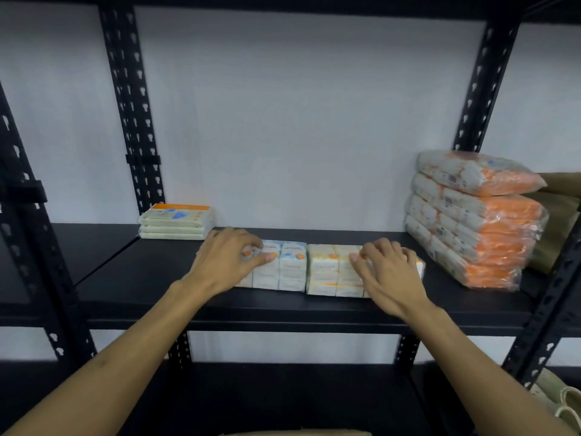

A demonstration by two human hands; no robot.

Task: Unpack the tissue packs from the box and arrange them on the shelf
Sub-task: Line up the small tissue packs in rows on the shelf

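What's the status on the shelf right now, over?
Left hand on blue tissue packs, right hand on yellow tissue packs. Both blocks side by side on shelf. Nothing blocking.

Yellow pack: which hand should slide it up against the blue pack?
Probably the right hand. Its fingers already rest on the yellow pack, while the left hand holds the blue pack.

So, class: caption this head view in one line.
Both hands set tissue packs side by side on the shelf.
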